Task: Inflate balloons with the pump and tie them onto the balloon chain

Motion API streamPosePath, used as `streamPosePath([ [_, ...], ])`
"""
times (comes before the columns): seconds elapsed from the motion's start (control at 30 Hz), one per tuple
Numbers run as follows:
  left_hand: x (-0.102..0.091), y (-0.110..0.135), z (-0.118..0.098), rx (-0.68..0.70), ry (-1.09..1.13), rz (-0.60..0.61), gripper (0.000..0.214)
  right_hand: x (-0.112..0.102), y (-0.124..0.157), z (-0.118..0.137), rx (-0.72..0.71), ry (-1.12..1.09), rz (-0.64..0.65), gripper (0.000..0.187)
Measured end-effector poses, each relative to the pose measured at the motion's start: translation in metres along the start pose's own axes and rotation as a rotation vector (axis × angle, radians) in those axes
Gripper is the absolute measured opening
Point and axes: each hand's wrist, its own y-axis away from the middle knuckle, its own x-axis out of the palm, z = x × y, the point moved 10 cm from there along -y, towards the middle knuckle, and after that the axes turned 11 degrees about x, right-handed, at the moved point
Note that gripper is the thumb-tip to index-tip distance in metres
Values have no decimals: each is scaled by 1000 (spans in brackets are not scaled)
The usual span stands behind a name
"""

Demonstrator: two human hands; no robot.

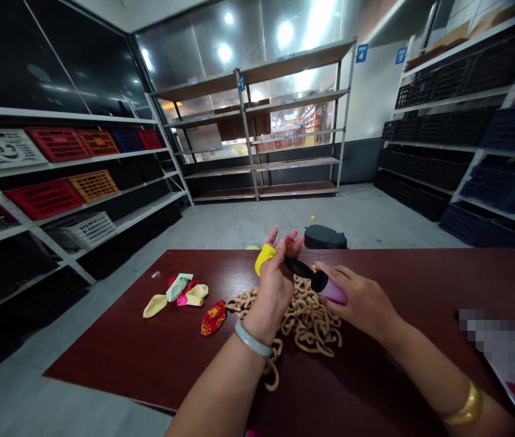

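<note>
My left hand [276, 276], palm up over the table, grips a bright yellow curved piece [264, 259] between thumb and palm; some of its fingers are spread. From that palm a black shaft [299, 267] runs to a purple handle [333, 292], which my right hand [357, 297] holds in closed fingers. Whether the yellow piece and the black shaft are joined is hidden by my left hand. Beneath both hands lies a heap of tan chain links [314, 328]. A red and gold patterned piece [214, 318] rests just left of the heap.
Limp, balloon-like pieces in pale yellow [155, 306], mint [179, 286] and pink lie on the dark red table [116, 346]. A blurred flat object [498, 346] is at the right. Beyond the table are a dark stool-like object [325, 237], metal shelves [257, 164] and crates [43, 197].
</note>
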Motion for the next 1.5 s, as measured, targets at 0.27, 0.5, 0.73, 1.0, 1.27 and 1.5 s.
streamPosePath([
  [0.27, 7, 5, 5, -51, 2, 36, 60, -5, 1, 1, -64, -49, -17, 62],
  [0.5, 0, 10, 27, -94, 11, 41, 56, -2, 1, -4, -74, 28, -16, 60],
  [0.73, -5, 8, 22, -73, -30, 18, 53, -2, 0, 1, -53, 44, -29, 60],
  [1.0, 1, 2, 5, 50, -16, 35, 55, -1, 1, 2, -57, -6, -33, 61],
  [1.27, 13, 1, -10, 81, -32, 92, 77, 3, 2, 4, -45, -45, -7, 62],
  [1.5, 13, 6, 1, 75, -22, 98, 77, 1, 2, 2, -69, -54, -26, 63],
])
